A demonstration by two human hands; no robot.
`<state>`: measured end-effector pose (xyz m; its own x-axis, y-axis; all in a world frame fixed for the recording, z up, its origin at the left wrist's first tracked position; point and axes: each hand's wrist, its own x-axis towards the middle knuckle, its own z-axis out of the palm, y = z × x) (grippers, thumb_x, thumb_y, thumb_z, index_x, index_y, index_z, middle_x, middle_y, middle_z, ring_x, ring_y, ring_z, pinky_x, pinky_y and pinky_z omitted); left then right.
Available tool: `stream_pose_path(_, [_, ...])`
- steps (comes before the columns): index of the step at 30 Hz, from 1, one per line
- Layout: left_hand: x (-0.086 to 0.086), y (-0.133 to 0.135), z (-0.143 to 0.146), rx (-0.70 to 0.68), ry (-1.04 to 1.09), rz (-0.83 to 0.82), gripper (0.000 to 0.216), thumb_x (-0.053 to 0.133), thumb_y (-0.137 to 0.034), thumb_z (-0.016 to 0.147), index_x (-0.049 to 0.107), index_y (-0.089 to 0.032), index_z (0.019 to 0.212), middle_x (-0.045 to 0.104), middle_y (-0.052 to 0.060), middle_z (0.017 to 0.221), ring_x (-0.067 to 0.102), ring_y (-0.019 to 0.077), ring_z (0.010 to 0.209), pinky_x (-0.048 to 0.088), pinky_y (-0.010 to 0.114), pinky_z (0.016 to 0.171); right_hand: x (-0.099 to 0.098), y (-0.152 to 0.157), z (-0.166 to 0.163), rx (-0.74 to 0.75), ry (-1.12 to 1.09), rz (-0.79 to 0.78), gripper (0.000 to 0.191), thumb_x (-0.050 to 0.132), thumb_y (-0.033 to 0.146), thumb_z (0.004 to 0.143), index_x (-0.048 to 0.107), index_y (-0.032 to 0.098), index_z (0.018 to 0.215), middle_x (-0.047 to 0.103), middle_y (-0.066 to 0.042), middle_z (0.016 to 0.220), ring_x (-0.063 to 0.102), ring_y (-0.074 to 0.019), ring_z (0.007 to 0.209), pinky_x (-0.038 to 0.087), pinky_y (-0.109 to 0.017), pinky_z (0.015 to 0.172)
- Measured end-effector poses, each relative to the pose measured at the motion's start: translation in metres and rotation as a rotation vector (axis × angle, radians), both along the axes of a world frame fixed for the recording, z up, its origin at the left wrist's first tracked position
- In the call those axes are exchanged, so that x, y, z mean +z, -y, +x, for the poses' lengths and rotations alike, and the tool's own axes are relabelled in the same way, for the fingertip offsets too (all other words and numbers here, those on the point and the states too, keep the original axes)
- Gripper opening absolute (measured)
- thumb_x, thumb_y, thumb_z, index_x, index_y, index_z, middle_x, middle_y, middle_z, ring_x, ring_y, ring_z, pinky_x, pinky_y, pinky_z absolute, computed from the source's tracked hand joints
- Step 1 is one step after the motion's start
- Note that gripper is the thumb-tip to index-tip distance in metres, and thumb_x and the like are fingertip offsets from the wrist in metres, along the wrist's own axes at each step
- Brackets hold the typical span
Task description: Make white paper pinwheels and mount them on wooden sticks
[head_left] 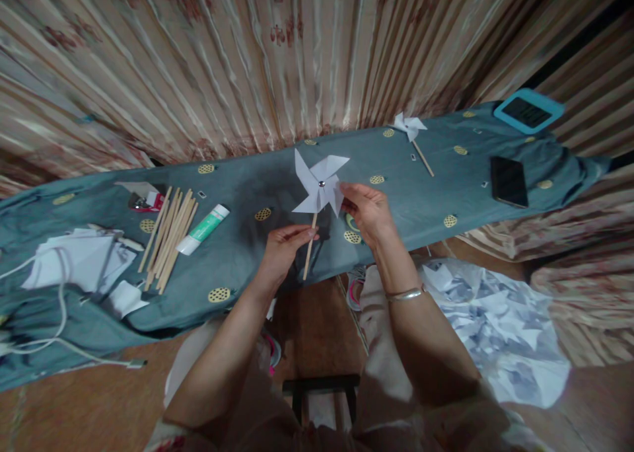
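Note:
A white paper pinwheel (318, 182) on a thin wooden stick is held up over the blue-grey cloth-covered table (247, 194). My left hand (282, 244) is closed around the stick just below the paper blades. My right hand (366, 211) pinches the right-hand blade with its fingertips. A silver pin shows at the pinwheel's centre. A second finished pinwheel (411, 129) lies on the cloth at the far right.
A bundle of wooden sticks (171, 237), a green-and-white glue tube (204, 228), white paper sheets (79, 260) and a white cable (59, 333) lie at left. A black phone (508, 181) and a teal-framed tablet (528, 110) lie at right. Crumpled paper scraps (500, 326) cover the floor.

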<state>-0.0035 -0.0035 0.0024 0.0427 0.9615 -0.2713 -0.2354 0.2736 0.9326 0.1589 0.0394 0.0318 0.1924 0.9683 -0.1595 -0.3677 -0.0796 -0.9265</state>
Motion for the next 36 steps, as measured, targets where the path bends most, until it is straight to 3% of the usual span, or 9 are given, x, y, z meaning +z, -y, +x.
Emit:
stream_pose_path(25, [-0.003,-0.001,-0.001,0.000,-0.012,0.030,0.027,0.086,-0.038,0.057,0.078,-0.018,0.074,0.077,0.005,0.075,0.070,0.0185,0.074,0.052,0.032,0.083,0.002,0.006,-0.007,0.031,0.022,-0.015,0.033,0.088,0.048,0.047,0.072,0.022,0.060,0.064,0.004,0.058,0.053,-0.0090,0.056,0.044,-0.023,0.056])
stream_pose_path(36, [-0.002,0.000,-0.001,0.008,-0.014,0.025,0.030,0.086,-0.040,0.056,0.078,-0.018,0.075,0.077,0.006,0.077,0.071,0.0201,0.077,0.052,0.035,0.087,0.001,0.008,-0.011,0.052,0.011,-0.051,0.038,0.088,0.050,0.041,0.072,0.022,0.060,0.064,0.004,0.058,0.054,-0.0095,0.058,0.044,-0.023,0.058])
